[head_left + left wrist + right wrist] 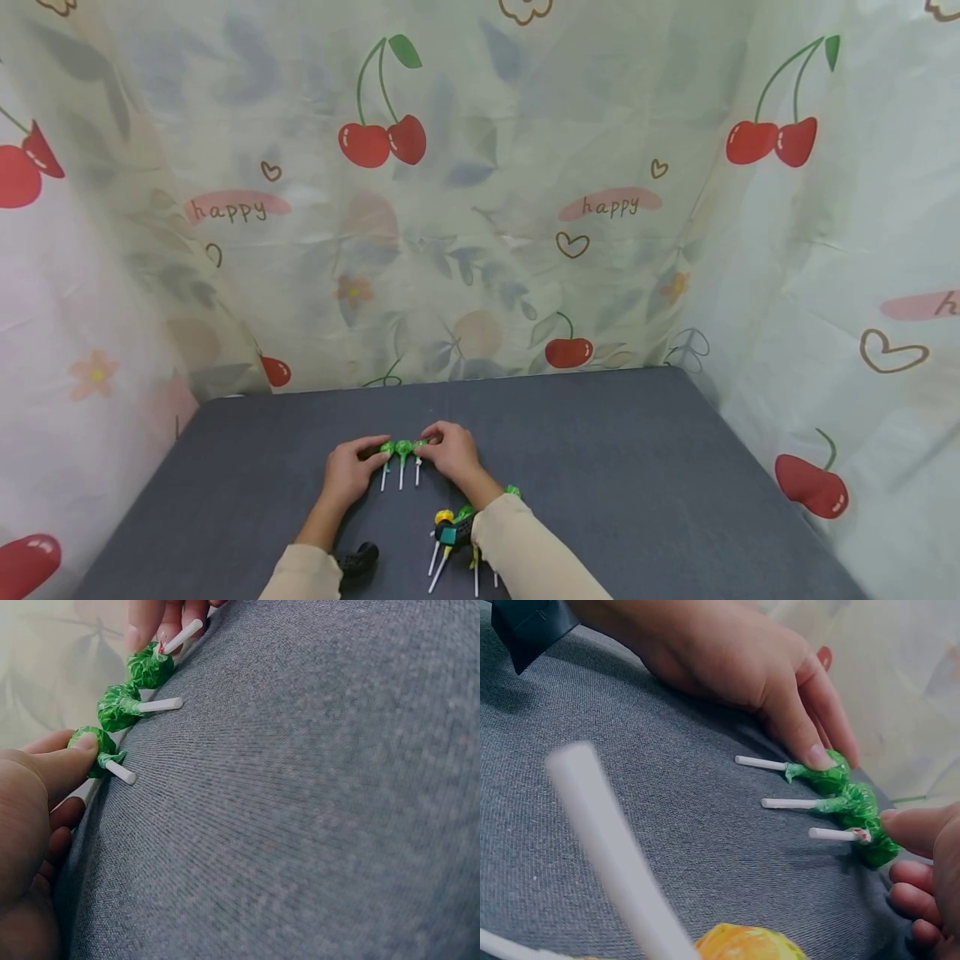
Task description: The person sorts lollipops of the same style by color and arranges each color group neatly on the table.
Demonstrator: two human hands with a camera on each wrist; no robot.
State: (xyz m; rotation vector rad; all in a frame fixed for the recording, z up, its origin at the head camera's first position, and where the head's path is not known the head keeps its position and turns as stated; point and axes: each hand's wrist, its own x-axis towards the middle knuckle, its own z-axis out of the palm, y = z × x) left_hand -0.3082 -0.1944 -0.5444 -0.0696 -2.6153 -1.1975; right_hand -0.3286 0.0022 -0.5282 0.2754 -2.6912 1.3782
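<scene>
Three green lollipops stand side by side in a row on the table, white sticks toward me. My left hand (349, 473) pinches the left lollipop (91, 742) by its wrapped head, thumb on the near side. The middle lollipop (403, 450) lies between the two hands, touched by neither. At the row's other end, my right hand (453, 454) holds the head of the right lollipop (877, 851) between thumb and fingers; part of that grip is hidden. In the right wrist view, the left hand (735, 667) appears above the row.
Nearer me on the dark grey table (637, 467) lie more lollipops, including a yellow one (444, 517) and a green one (513, 491), partly behind the right sleeve (532, 550). A black wrist device (360, 558) sits by the left sleeve. Printed curtains (480, 208) surround the table.
</scene>
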